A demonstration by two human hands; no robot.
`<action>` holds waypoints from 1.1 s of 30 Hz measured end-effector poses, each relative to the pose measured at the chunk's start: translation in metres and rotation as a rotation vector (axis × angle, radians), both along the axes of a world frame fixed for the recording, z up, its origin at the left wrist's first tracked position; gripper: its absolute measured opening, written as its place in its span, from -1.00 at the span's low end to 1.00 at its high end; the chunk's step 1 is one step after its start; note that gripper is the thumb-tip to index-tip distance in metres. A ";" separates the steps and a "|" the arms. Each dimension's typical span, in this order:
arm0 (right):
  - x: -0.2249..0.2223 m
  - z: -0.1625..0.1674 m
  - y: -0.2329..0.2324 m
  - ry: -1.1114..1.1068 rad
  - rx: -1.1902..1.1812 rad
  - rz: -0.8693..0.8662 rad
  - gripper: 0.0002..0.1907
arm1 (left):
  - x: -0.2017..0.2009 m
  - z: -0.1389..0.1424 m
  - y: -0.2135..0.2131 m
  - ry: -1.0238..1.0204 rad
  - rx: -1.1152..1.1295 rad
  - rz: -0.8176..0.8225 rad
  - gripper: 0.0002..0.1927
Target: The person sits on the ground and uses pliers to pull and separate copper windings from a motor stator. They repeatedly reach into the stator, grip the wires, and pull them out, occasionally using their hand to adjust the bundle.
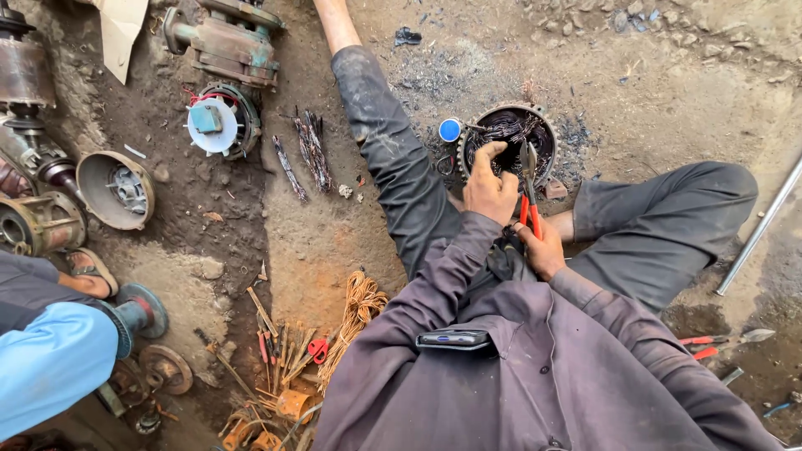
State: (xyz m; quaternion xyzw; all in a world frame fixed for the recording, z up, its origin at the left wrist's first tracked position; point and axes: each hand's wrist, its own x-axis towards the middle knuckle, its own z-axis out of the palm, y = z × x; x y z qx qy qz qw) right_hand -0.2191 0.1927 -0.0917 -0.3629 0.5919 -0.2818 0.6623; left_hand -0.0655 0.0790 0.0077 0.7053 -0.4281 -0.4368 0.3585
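A seated person works both hands at a round motor housing (508, 144) resting on the dirt ground between the legs.

The left hand (489, 189) presses its fingers into the dark wire windings inside the housing, its grip closed on them; the right hand (541, 249) holds red-handled pliers (530, 194) tight, tips pointed at the rim. A blue cap (449, 130) lies just beside the housing. A coil of copper wire (357, 311) lies well apart.
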 end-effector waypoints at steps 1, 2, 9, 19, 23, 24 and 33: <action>0.000 0.002 -0.001 -0.043 -0.005 -0.005 -0.54 | -0.002 -0.006 0.003 0.189 0.055 0.016 -0.50; 0.001 0.005 -0.002 -0.086 -0.009 -0.009 -0.51 | -0.004 -0.013 0.005 0.379 0.109 0.034 -0.47; 0.001 0.010 -0.006 -0.073 0.036 -0.001 -0.46 | -0.018 -0.054 -0.003 0.670 0.079 0.118 -0.34; -0.004 -0.002 0.000 -0.017 0.094 0.003 -0.60 | -0.027 -0.066 -0.010 0.672 0.027 0.204 -0.33; -0.006 -0.015 0.007 0.000 0.064 0.017 -0.65 | -0.025 -0.070 -0.007 0.783 -0.092 0.185 -0.31; -0.007 -0.020 0.008 -0.004 0.078 0.007 -0.65 | -0.027 -0.065 -0.007 0.804 -0.080 0.144 -0.30; -0.029 -0.004 0.001 -0.025 0.069 -0.229 -0.49 | -0.103 0.046 -0.003 0.465 0.038 -0.321 -0.42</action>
